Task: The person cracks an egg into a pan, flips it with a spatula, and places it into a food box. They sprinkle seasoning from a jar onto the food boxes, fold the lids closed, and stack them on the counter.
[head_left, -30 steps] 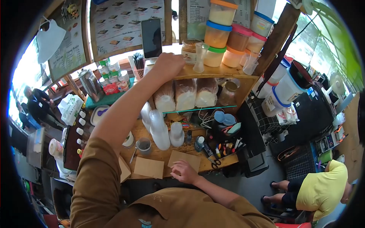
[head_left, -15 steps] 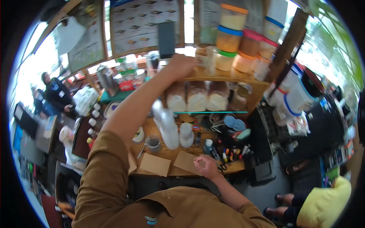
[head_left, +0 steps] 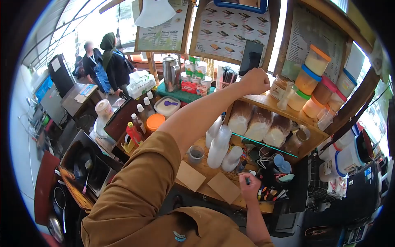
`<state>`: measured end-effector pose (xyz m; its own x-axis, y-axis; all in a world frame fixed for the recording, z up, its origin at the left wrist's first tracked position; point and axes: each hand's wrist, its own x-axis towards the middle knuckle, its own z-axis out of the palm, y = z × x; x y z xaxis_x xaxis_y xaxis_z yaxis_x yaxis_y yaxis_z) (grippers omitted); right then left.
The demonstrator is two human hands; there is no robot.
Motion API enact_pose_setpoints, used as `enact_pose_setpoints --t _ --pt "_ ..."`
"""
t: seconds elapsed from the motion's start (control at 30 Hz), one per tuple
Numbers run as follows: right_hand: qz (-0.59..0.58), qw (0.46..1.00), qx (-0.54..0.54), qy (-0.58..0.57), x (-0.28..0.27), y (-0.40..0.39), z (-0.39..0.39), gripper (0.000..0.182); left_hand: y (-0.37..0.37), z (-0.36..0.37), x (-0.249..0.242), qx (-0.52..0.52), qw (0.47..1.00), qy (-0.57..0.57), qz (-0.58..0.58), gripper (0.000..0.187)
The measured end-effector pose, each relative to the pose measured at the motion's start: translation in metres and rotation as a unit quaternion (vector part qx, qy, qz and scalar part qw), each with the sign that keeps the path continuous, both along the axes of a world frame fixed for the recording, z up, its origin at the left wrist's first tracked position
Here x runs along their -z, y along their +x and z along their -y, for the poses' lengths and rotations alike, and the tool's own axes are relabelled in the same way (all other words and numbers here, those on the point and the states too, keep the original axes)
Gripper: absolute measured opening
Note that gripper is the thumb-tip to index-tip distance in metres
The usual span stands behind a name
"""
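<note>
My left hand (head_left: 256, 81) reaches far forward to the wooden shelf. It is closed, just below and beside a dark upright phone (head_left: 251, 57); what lies inside the fingers is hidden. Low over the front of the counter, my right hand (head_left: 251, 188) closes around a small dark pen-like object (head_left: 247, 180). Left of that hand lie two brown paper sheets, one (head_left: 224, 187) nearer and another (head_left: 191, 176) farther left. Stacks of clear plastic cups (head_left: 220, 147) stand behind the sheets, with a cup of dark contents (head_left: 195, 153) beside them.
Stacked tubs with coloured lids (head_left: 307, 79) and a glass jar (head_left: 279, 86) line the shelf above wrapped bread loaves (head_left: 259, 122). Pens and markers (head_left: 271, 193) lie right of my right hand. Bottles (head_left: 142, 113) and a metal pitcher (head_left: 171, 74) stand left. Two people (head_left: 111, 61) are beyond.
The view has turned left. My right hand, earlier with curled fingers over a paper sheet, is now farther right, closed on a small dark object. My left hand remains at the shelf by the phone.
</note>
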<state>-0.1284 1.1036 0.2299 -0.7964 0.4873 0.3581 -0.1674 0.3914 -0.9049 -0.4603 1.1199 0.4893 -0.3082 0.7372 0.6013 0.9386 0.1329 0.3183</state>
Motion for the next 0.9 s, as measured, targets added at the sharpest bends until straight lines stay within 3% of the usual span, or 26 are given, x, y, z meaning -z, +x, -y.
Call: enact_pose_setpoints --t 0.1,0.13,0.17,0.2,0.27,0.33,0.37,0.4,0.5,0.57,0.63,0.67,0.73,0.8,0.87,0.9 --pt "-0.094 0.988 0.009 -0.121 -0.025 -0.019 -0.022 0.011 0.040 0.049 -0.010 0.066 0.988 0.051 0.133 0.024" --pt "-0.137 0.974 -0.002 -0.182 -0.045 -0.026 -0.022 0.014 0.060 0.067 -0.007 0.097 0.964 0.004 0.247 0.026" --pt "-0.143 0.960 -0.013 -0.239 -0.065 -0.033 -0.017 0.027 0.077 0.087 -0.002 0.167 0.939 -0.063 0.293 0.024" --pt "-0.140 0.961 -0.022 -0.238 -0.090 -0.039 -0.007 0.027 0.089 0.101 0.016 0.205 0.925 -0.084 0.309 0.021" --pt "-0.206 0.866 -0.160 -0.426 -0.128 -0.049 0.018 0.035 0.117 0.136 0.039 0.219 0.906 -0.180 0.316 0.020" --pt "-0.176 0.867 -0.179 -0.430 -0.102 -0.065 0.020 0.036 0.124 0.162 0.081 0.256 0.850 -0.169 0.428 0.020" --pt "-0.106 0.902 -0.178 -0.378 -0.083 -0.074 0.020 0.033 0.120 0.179 0.087 0.254 0.848 -0.164 0.436 0.020" --pt "-0.032 0.929 -0.174 -0.324 -0.078 -0.078 0.028 0.031 0.118 0.197 0.095 0.219 0.837 -0.165 0.474 0.020" --pt "0.082 0.925 -0.165 -0.332 -0.048 -0.105 0.061 0.024 0.109 0.250 0.135 0.140 0.753 -0.099 0.635 0.019" --pt "0.100 0.867 -0.228 -0.432 -0.041 -0.119 0.096 0.019 0.093 0.288 0.184 0.189 0.595 -0.006 0.781 0.013" --pt "0.086 0.753 -0.357 -0.547 -0.037 -0.130 0.133 0.025 0.100 0.328 0.209 0.216 0.502 0.098 0.832 0.015" --pt "0.099 0.749 -0.344 -0.557 -0.026 -0.135 0.150 0.025 0.105 0.350 0.222 0.245 0.460 0.150 0.840 0.016" --pt "0.091 0.548 -0.457 -0.695 0.003 -0.146 0.177 0.035 0.113 0.391 0.252 0.258 0.433 0.205 0.839 0.020" --pt "0.136 0.534 -0.476 -0.685 0.036 -0.154 0.195 0.040 0.117 0.431 0.276 0.272 0.412 0.259 0.830 0.025" --pt "0.271 0.622 -0.575 -0.457 0.051 -0.174 0.210 0.041 0.115 0.470 0.290 0.257 0.402 0.258 0.840 0.032" --pt "0.275 0.621 -0.572 -0.460 0.054 -0.178 0.217 0.041 0.111 0.478 0.297 0.257 0.397 0.259 0.842 0.032"
